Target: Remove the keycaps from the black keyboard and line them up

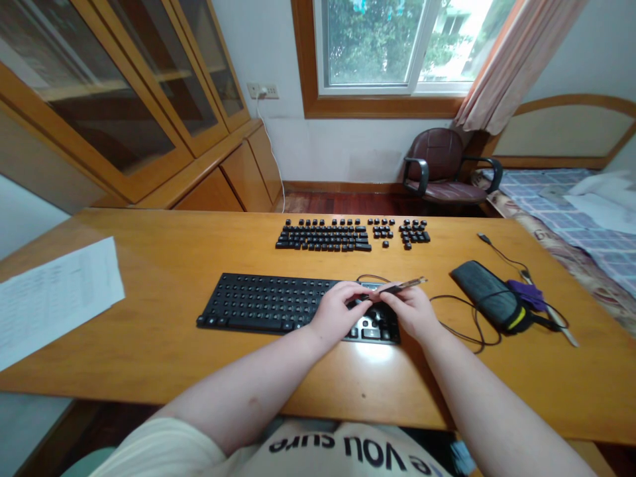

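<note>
A black keyboard (268,301) lies in front of me, most of its left and middle keycaps off so that the small switch stems show; a few keys remain along its bottom row and at the right end. Over that right end, my right hand (410,308) is closed around a thin tool (405,285), dark with a shiny metallic end pointing right; its exact kind is unclear. My left hand (342,308) meets it there, thumb and fingers pinched together near the tool's other end. Whatever sits between those left fingertips is too small and hidden to name.
Behind the keyboard, removed black keycaps (322,237) stand in keyboard order. To the right lie a grey pouch (489,295), a purple cloth (527,295), a thin pale stick (564,328) and a looping cable (479,338). A printed sheet (59,295) rests at the left.
</note>
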### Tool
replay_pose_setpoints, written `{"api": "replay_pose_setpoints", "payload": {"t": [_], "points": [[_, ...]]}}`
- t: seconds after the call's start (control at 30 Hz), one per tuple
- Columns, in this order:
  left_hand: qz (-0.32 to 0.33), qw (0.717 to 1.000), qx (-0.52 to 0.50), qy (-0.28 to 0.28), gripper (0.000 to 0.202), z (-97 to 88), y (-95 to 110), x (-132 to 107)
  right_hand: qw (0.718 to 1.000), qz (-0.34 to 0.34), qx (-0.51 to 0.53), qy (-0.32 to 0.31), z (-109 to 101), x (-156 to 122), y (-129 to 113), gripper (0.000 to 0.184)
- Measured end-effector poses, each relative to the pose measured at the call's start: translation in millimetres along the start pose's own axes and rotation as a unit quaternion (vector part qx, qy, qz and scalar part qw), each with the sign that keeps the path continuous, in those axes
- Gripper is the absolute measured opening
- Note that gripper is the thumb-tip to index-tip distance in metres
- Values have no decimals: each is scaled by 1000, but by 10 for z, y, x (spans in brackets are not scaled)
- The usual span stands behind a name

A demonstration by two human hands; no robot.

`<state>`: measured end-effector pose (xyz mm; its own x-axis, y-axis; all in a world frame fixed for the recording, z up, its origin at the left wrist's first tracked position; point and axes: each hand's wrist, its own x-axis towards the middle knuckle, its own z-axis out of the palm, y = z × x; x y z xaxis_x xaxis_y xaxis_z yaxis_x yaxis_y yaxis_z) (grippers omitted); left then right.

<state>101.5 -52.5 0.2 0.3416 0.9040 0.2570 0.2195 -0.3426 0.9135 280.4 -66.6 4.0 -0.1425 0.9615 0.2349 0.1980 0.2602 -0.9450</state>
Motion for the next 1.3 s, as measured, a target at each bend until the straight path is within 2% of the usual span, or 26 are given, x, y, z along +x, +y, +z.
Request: {"api": "replay_pose_setpoints", "payload": {"t": [0.1, 0.17, 0.3, 0.43, 0.53, 0.67, 0.8, 0.9, 1.03, 1.17, 1.3], "points": [[-63, 994, -88, -6, 19, -9, -14, 33, 998, 56, 42, 3, -10, 0, 44, 28], [-118, 981, -152, -26, 19, -26, -19, 64, 996, 66, 61, 0, -18, -4, 58, 27], [-223, 930, -283, -75, 24, -48, -56, 109, 998, 14, 64, -21, -29, -6, 18, 20], [-249, 895, -369, -21, 30, -32, -119, 119, 996, -41, 70, -31, -32, 3, -34, 18], [-227, 904, -361, 12, 30, -27, -129, 120, 997, -5, 69, -33, -27, 3, -26, 20], [-205, 927, -313, -5, 27, -40, -78, 115, 994, 53, 96, -16, -18, -7, 29, 20], [-172, 941, -292, -22, 25, -35, -47, 101, 992, 65, 104, 18, -36, -15, 68, 17], [-159, 949, -270, -35, 24, -18, -63, 91, 1000, 24, -10, 18, -60, -8, 52, 15], [-165, 952, -253, -52, 28, -2, -78, 93, 980, -60, -179, -59, -54, 22, 5, 23], [-205, 939, -268, -61, 38, 7, -84, 106, 970, -100, -214, -64, -25, 42, 9, 20], [-208, 936, -279, -56, 42, 22, -102, 113, 966, -111, -228, -60, 9, 34, 47, 17]]}}
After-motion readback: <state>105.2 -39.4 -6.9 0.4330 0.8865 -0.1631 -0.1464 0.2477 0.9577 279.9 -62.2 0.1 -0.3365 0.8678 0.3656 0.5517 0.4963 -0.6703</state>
